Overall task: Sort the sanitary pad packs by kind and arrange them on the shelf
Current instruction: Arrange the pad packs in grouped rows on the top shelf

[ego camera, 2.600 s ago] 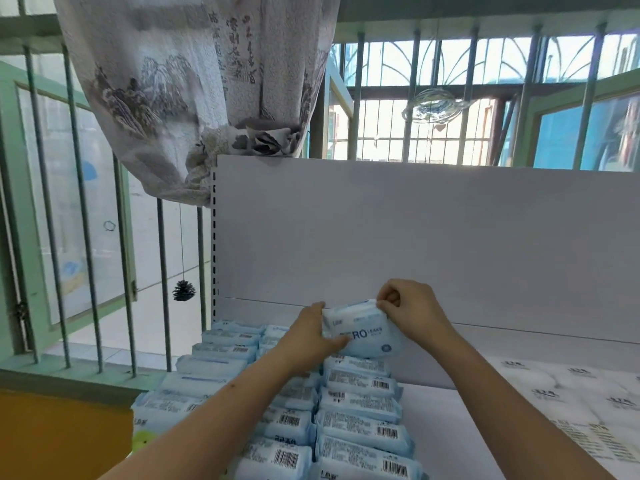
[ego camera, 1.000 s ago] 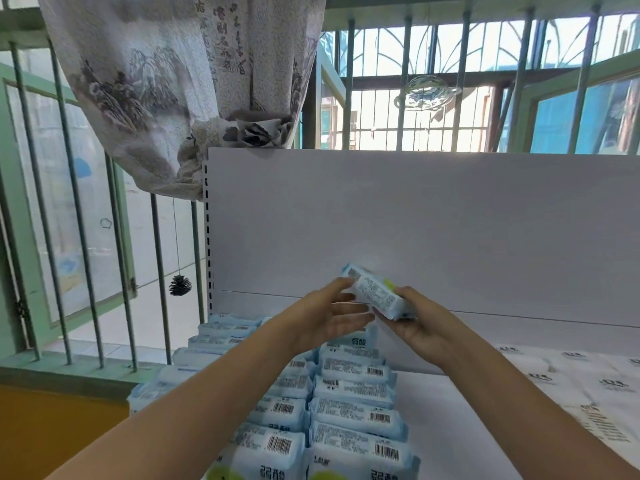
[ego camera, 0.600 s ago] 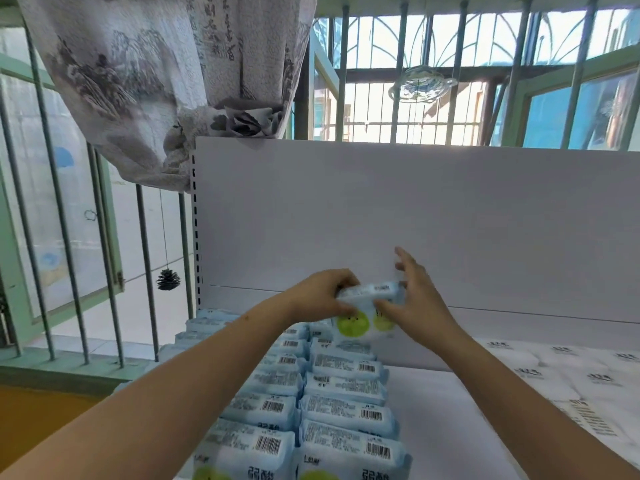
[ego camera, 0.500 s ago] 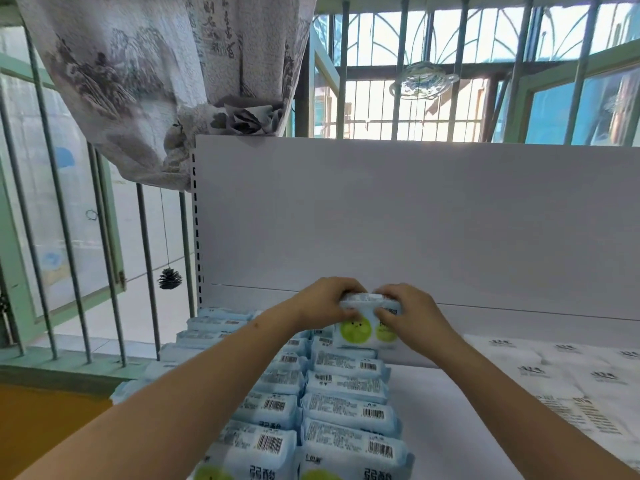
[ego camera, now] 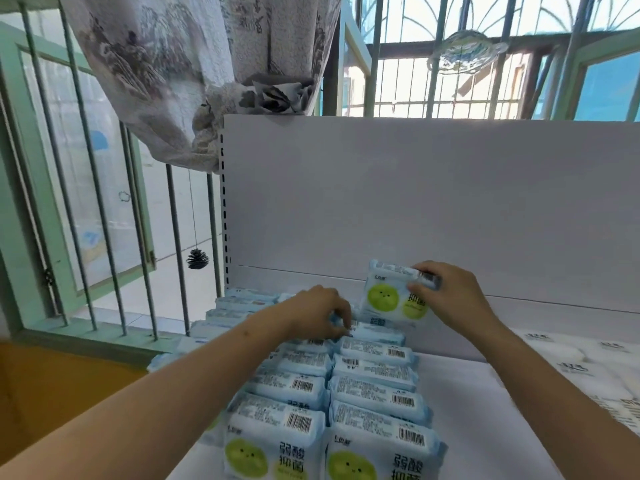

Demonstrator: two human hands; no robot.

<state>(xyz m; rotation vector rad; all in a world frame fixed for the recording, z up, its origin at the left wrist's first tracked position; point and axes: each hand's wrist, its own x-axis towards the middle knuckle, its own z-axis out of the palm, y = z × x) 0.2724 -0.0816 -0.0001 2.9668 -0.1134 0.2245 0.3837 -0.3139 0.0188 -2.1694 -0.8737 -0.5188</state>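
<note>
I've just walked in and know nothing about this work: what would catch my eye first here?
Probably the rows of pale blue packs with green smiley faces, lined up front to back on the white shelf. At the back, the right hand holds one pack upright, while the left hand rests on the rows. Above, a grey printed curtain hangs bunched before barred windows.

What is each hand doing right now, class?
Left hand: fingers curled down onto the rows of packs; a grip cannot be told.
Right hand: holding an upright pack.
</note>
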